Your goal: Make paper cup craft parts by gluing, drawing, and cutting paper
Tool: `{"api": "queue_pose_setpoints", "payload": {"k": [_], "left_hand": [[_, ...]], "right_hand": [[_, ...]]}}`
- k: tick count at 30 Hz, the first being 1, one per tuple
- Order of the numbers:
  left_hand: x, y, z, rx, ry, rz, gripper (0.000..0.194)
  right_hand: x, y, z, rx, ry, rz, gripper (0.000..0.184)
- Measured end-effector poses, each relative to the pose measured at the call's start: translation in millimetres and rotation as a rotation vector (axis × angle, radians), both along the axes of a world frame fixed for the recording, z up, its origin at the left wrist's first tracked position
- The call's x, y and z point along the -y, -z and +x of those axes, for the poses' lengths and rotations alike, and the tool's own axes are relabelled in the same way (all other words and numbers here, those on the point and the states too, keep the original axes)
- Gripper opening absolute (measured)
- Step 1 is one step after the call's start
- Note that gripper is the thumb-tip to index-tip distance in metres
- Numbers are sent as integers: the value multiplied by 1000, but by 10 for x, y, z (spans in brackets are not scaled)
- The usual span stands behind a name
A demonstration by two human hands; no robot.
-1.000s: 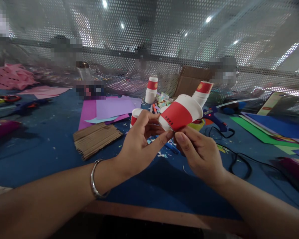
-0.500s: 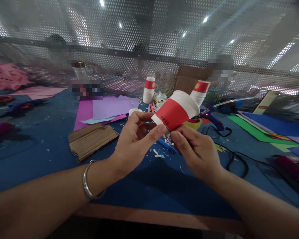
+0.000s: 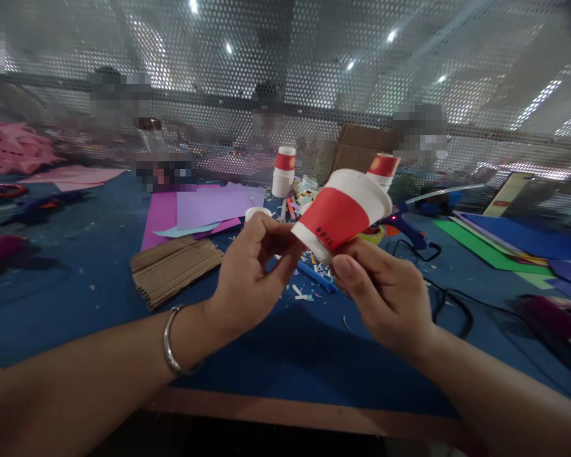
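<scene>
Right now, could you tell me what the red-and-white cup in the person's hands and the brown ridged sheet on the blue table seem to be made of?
The red-and-white cup, pinched at its base by the left hand and right hand, looks like matte paper: thin rolled rim, printed band. The brown ridged sheet looks like corrugated cardboard: parallel ribs, dull finish.
</scene>
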State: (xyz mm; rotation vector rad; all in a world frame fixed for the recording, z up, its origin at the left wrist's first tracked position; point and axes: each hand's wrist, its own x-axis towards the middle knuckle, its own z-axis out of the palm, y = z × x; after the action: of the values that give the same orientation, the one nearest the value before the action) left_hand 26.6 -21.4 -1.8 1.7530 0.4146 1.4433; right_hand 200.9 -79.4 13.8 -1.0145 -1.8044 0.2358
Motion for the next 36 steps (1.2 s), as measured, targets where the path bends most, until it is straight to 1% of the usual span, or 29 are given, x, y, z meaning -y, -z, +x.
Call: {"api": "queue_pose_setpoints", "payload": {"k": [2,3,6,8,10,13,16,21,25,29,33,36], "left_hand": [[17,-2,3,0,26,-29,20],[29,-10,3,13,73,-63,22],[61,-55,2,76,197,-234,30],[71,-90,9,117,209,-350,33],[73,-117,26,149,203,-433,35],[70,-132,48,168,204,-487,35],[69,-129,45,149,190,-471,36],[64,-138,14,95,102,-355,41],[47,-163,4,26,41,-253,37],[41,-176,-4,15,22,-178,34],[40,-179,-7,12,-5,-175,34],[28,-181,-7,-9,7,-259,36]], "right_hand": [[11,-42,7,13,14,33,35],[4,-56,14,11,23,38,35],[-48,-59,38,-1,38,32,35],[-81,-36,45,10,35,21,34],[-95,-9,39,26,22,22,33],[-86,16,23,32,0,23,32],[-70,18,18,13,-13,11,32],[-65,15,24,6,0,-11,33],[-72,29,26,-10,-8,-27,35],[-77,48,38,-9,-6,-28,36],[-92,67,46,-11,-2,-42,36],[-108,72,40,-27,-19,-55,37]]}}
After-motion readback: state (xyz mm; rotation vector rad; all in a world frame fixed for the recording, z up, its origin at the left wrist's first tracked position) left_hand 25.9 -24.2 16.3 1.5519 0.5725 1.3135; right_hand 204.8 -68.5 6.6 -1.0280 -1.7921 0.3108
